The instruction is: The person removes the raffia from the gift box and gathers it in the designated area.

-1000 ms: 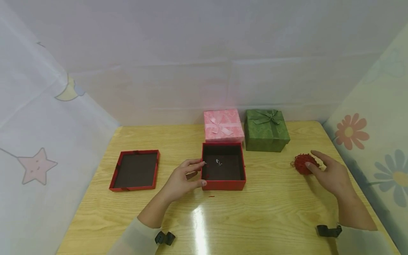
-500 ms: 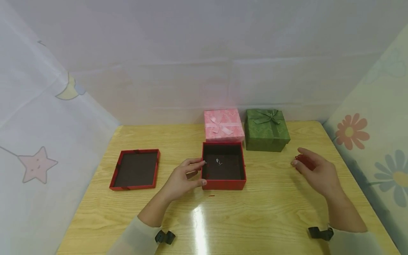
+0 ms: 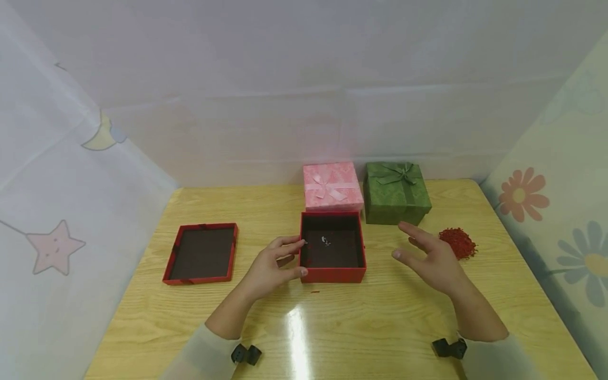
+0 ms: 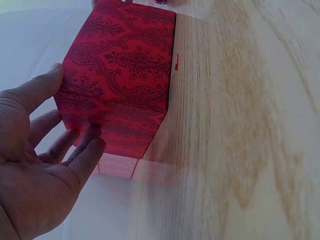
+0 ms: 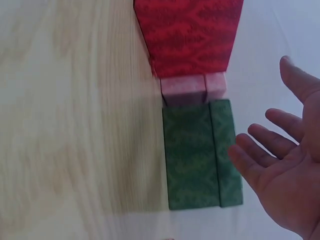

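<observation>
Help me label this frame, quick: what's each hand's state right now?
Left hand: open, fingertips touching the red box.
Right hand: open, holding nothing.

Behind the red box (image 3: 333,276), the pink box (image 3: 332,186) has its lower front hidden in the head view! Off to the right, the near edge of the shreds (image 3: 459,241) is covered by the right hand (image 3: 437,264). The white mark (image 3: 325,241) can't be read, too small, and the red scrap (image 3: 315,292) can't be made out. Both sleeves (image 3: 204,356) are sliced off at the bottom.

Over to the left wrist: the left hand (image 4: 42,185) is cropped at the left, most of the pink box masked. At the right wrist, the red box is clipped on top, the right hand at the right, and the green box's (image 5: 192,155) pattern is blurred.
</observation>
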`<action>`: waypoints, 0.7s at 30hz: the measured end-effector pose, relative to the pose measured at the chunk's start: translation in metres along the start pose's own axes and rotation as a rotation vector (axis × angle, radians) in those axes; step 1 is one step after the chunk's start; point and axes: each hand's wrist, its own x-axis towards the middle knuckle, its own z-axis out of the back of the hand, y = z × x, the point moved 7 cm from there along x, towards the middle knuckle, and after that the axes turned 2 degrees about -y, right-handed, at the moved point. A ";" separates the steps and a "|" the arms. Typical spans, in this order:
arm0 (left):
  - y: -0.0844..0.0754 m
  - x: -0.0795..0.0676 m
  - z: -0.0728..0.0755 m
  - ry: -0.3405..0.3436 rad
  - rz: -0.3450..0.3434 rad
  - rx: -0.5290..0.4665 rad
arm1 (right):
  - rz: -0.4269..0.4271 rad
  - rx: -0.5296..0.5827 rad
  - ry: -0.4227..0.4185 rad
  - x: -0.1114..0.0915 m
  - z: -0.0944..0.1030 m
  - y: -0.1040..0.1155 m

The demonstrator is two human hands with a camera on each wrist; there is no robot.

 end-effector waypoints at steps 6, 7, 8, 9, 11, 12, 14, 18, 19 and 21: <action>0.000 0.000 0.000 0.001 0.008 -0.004 | 0.061 0.145 0.112 0.007 -0.031 0.013; 0.000 0.000 0.000 0.001 0.010 -0.004 | 0.061 0.164 0.130 0.008 -0.035 0.015; 0.000 0.000 0.000 0.001 0.009 -0.005 | 0.063 0.176 0.143 0.010 -0.039 0.016; 0.000 0.000 0.000 0.002 0.007 -0.007 | 0.065 0.187 0.157 0.011 -0.044 0.017; 0.000 0.001 0.000 0.003 0.004 -0.008 | 0.067 0.199 0.179 0.013 -0.051 0.020; 0.001 0.001 0.000 0.004 0.002 -0.008 | 0.073 0.200 0.187 0.014 -0.054 0.021; 0.001 0.000 0.000 0.004 0.000 -0.009 | 0.084 0.197 0.196 0.016 -0.059 0.023; 0.001 0.000 0.000 0.005 -0.002 -0.015 | 0.088 0.204 0.219 0.018 -0.067 0.026; 0.001 0.000 0.000 0.005 -0.002 -0.017 | 0.084 0.204 0.228 0.018 -0.068 0.026; 0.001 0.000 0.001 0.005 -0.001 -0.020 | 0.075 0.197 0.247 0.018 -0.071 0.027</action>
